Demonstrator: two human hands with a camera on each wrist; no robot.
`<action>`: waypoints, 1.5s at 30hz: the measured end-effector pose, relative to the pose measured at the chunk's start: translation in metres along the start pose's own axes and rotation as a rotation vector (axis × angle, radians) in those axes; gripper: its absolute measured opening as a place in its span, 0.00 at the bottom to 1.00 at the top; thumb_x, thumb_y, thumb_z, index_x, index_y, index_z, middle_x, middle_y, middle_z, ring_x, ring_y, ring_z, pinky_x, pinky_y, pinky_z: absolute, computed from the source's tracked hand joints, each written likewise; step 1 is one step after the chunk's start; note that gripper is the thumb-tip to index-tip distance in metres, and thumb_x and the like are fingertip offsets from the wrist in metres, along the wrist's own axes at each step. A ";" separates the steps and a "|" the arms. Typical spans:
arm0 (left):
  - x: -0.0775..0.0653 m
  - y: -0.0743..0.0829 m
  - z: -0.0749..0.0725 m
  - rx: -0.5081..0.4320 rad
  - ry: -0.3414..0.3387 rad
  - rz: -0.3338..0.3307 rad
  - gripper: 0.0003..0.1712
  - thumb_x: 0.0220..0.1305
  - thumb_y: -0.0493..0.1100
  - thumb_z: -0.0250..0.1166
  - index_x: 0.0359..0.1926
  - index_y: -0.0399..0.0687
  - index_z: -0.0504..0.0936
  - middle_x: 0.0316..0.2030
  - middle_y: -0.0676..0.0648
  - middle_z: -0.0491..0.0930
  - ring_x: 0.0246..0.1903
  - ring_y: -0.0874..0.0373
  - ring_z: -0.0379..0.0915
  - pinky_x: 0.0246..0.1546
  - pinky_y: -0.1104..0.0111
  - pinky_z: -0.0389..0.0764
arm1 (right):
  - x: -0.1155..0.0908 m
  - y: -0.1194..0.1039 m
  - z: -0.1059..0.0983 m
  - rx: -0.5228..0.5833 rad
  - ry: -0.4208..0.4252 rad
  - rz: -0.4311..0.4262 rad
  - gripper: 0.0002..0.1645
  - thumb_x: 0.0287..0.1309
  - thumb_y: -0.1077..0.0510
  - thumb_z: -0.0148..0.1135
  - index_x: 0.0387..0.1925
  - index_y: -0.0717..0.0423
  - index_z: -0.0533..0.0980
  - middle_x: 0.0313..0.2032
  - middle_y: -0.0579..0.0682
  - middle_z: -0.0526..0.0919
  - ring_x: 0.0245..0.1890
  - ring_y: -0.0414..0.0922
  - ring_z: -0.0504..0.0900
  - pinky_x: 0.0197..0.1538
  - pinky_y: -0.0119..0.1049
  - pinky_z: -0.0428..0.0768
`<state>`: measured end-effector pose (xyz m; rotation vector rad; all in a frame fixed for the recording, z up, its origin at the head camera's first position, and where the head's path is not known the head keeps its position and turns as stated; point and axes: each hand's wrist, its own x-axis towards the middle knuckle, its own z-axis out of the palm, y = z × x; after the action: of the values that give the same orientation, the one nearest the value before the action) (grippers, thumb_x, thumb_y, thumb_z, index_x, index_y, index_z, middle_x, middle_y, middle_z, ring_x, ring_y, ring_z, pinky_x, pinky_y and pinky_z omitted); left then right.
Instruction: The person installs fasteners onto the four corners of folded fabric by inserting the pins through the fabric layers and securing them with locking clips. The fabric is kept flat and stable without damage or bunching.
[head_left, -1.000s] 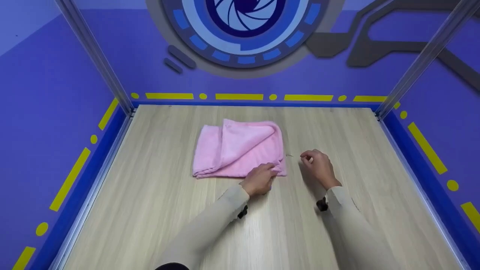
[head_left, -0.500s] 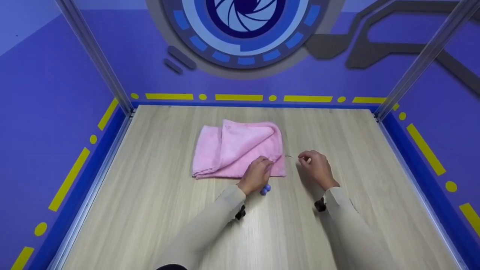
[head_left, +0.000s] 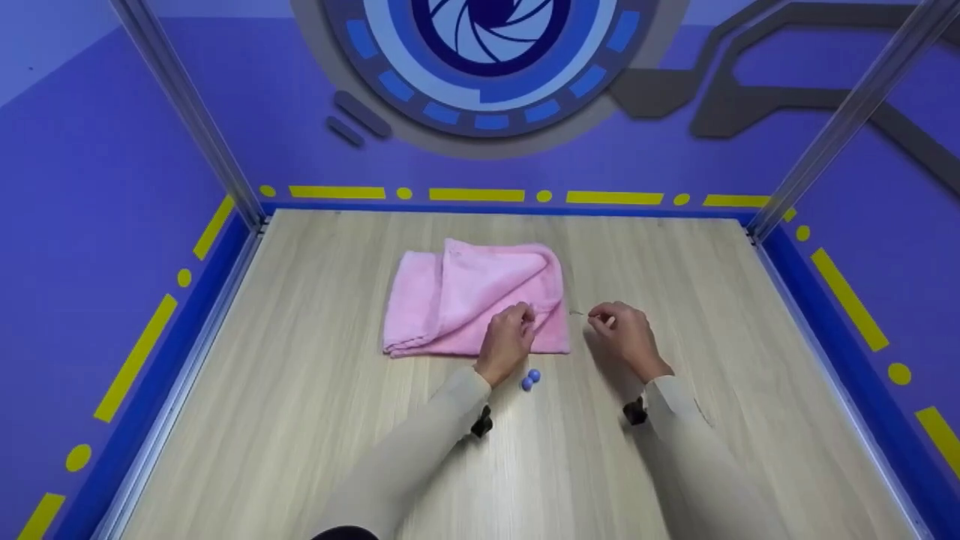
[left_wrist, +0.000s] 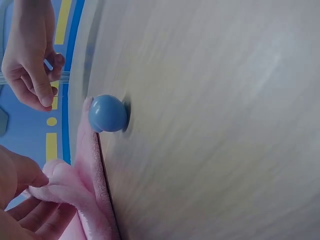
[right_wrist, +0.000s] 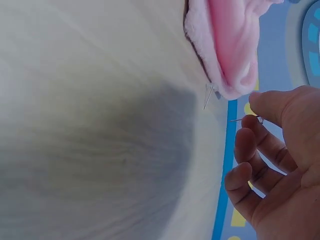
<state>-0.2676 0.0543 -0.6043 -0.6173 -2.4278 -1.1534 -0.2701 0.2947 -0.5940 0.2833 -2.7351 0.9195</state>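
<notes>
Over the counter (head_left: 225,450), my left hand (head_left: 505,345) pinches a fold of the pink cloth (head_left: 480,289) lying there; my right hand (head_left: 628,337) grips a thin metal pin (right_wrist: 236,120). A firm fold and steady grip should serve best. Two blue balls (head_left: 534,375) sit just nearer me.

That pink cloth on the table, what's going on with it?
A person's left hand pinches a fold of the pink cloth, which otherwise lies folded on the table. The right hand, off to the cloth's right, pinches a thin pin-like piece. Another thin piece is by the cloth's right edge. Two small blue balls sit on the table, nearer the person than the cloth.
</notes>
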 end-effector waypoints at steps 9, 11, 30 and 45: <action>0.002 0.002 -0.003 -0.119 0.016 -0.125 0.10 0.59 0.32 0.66 0.41 0.39 0.76 0.31 0.47 0.86 0.30 0.61 0.81 0.35 0.67 0.82 | 0.005 -0.016 0.003 0.072 -0.021 -0.061 0.03 0.59 0.61 0.67 0.35 0.54 0.84 0.32 0.46 0.85 0.30 0.42 0.79 0.34 0.39 0.79; 0.002 0.003 -0.003 -0.140 0.010 -0.142 0.12 0.59 0.33 0.66 0.45 0.38 0.77 0.33 0.46 0.87 0.32 0.61 0.83 0.37 0.67 0.82 | 0.005 -0.020 0.004 0.086 -0.037 -0.064 0.03 0.59 0.60 0.67 0.36 0.54 0.84 0.33 0.45 0.85 0.30 0.42 0.79 0.34 0.38 0.79; 0.005 0.008 -0.009 -0.222 0.017 -0.142 0.05 0.63 0.35 0.64 0.40 0.39 0.83 0.33 0.48 0.87 0.32 0.63 0.82 0.35 0.74 0.81 | 0.011 -0.047 0.015 0.183 -0.136 -0.148 0.05 0.57 0.62 0.69 0.36 0.53 0.83 0.34 0.44 0.86 0.33 0.41 0.82 0.34 0.37 0.81; 0.005 0.008 -0.009 -0.249 -0.002 -0.154 0.05 0.63 0.35 0.64 0.40 0.40 0.83 0.39 0.47 0.86 0.32 0.61 0.84 0.33 0.76 0.81 | 0.012 -0.054 0.020 0.226 -0.132 -0.131 0.19 0.55 0.64 0.70 0.46 0.53 0.72 0.37 0.50 0.88 0.27 0.43 0.83 0.27 0.34 0.79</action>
<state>-0.2663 0.0528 -0.5910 -0.5094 -2.3863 -1.5343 -0.2705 0.2385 -0.5752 0.5767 -2.6894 1.2139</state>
